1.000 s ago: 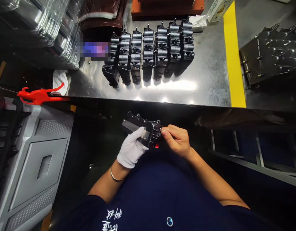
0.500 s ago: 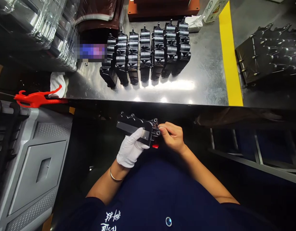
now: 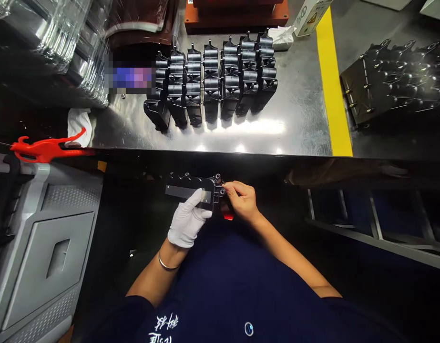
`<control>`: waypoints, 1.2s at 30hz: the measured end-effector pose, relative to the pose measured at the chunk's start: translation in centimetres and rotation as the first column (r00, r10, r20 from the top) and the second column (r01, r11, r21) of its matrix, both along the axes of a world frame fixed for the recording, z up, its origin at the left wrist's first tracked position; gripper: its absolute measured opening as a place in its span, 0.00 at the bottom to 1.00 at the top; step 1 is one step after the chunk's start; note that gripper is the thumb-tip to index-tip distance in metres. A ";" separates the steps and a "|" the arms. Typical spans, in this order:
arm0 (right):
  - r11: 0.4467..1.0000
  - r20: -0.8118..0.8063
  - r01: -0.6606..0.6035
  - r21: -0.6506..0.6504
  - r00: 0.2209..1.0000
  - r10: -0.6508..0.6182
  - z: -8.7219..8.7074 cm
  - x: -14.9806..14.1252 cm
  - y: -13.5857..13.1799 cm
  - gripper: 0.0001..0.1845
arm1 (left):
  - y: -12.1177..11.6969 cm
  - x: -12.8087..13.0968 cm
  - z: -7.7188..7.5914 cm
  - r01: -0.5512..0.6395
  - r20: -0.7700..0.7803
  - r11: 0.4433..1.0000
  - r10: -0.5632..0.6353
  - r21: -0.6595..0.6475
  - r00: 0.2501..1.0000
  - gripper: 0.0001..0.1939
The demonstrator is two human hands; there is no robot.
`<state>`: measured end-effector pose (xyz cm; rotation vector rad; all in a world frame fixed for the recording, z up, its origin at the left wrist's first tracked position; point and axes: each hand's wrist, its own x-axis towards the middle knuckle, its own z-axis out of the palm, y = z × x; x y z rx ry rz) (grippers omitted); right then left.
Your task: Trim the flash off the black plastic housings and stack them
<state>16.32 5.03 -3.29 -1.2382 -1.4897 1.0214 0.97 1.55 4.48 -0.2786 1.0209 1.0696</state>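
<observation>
My left hand [image 3: 188, 220], in a white glove, is closed around a black moulded plastic housing [image 3: 195, 183] with a smooth dark strip along its face. The thumb presses on that strip, and the housing is held just in front of the bench edge. My right hand [image 3: 243, 199] is bare, its thumb and forefinger pinched together at the housing's right end, beside the round lugs. Whatever sits in the pinch is too small to name. Below that end a small red piece [image 3: 228, 216] shows; whether it is attached I cannot tell.
Several similar black housings [image 3: 211, 81] stand in a row on the metal bench [image 3: 298, 128]. More black housings [image 3: 394, 81] lie right of the yellow stripe [image 3: 332, 95]. A red air gun [image 3: 48, 148] hangs at the left edge above a grey crate [image 3: 51, 257]. Plastic-wrapped stacks [image 3: 62, 52] stand back left.
The whole view has shifted slightly, so most things sit a little further left. My right hand stays pinched at the housing's end; my left keeps its hold.
</observation>
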 end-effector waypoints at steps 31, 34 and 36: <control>0.893 -0.083 -0.418 -0.166 0.908 0.409 6.4 2.7 -0.8 0.22 | -1.6 -1.5 -2.3 0.376 -0.735 0.820 0.078 0.431 0.673 0.31; 0.893 -0.085 -0.418 -0.165 0.908 0.409 6.3 2.7 -0.9 0.22 | -1.6 -1.3 -2.0 0.341 -0.713 0.829 0.095 0.442 0.694 0.31; 0.892 -0.085 -0.418 -0.172 0.908 0.410 6.4 2.6 -0.9 0.22 | -1.6 -1.1 -1.7 0.314 -0.697 0.841 0.099 0.440 0.711 0.30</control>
